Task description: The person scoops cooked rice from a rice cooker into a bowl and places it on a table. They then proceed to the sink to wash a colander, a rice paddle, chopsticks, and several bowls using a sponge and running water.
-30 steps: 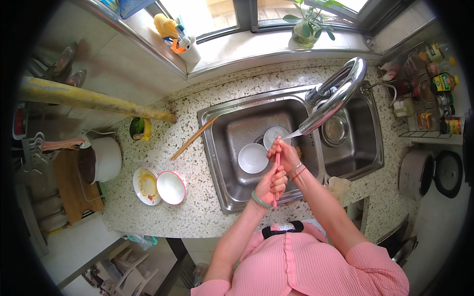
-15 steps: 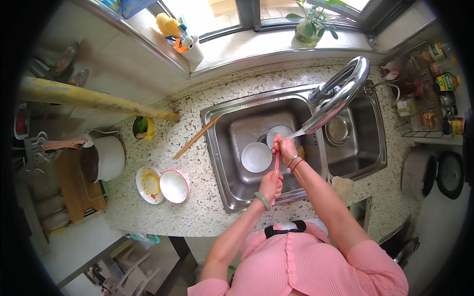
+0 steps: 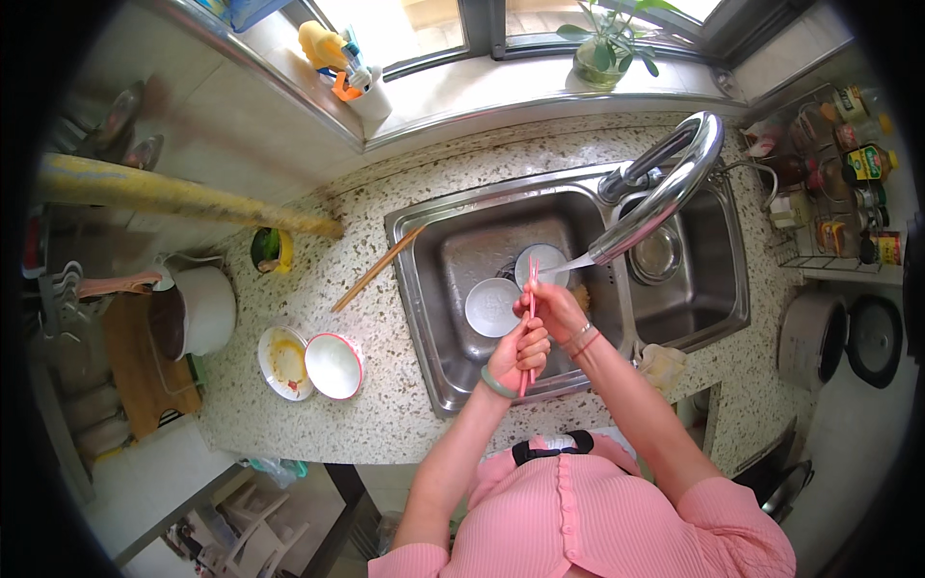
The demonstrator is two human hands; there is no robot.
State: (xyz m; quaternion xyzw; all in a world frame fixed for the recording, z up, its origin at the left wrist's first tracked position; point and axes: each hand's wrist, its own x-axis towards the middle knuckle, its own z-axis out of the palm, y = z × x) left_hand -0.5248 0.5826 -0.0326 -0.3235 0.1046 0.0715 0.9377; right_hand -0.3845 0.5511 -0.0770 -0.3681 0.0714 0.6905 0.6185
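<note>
A pair of pink chopsticks (image 3: 534, 273) stands out between my hands over the large sink basin (image 3: 448, 356). Closed around their middle is my left hand (image 3: 517, 353), with a green bangle at the wrist. My right hand (image 3: 556, 314) pinches them higher up, fingers closed. Water runs from the chrome faucet (image 3: 655, 207) beside the upper ends of the chopsticks. Two pale bowls lie in the basin: one bowl (image 3: 492, 307) left of my hands, the other bowl (image 3: 544, 258) partly behind the chopsticks and under the stream.
Wooden chopsticks (image 3: 371, 274) lean on the sink's left rim. Left on the counter are a food-stained bowl (image 3: 273, 358), a red-rimmed bowl (image 3: 333, 366) and a white pot (image 3: 209, 310). A cloth (image 3: 662, 367) lies at the front edge; the small basin holds a round metal dish (image 3: 655, 255).
My right hand has moved down the chopsticks, out of the stream and nearer my left hand. The upper ends of the chopsticks now show above my fingers.
</note>
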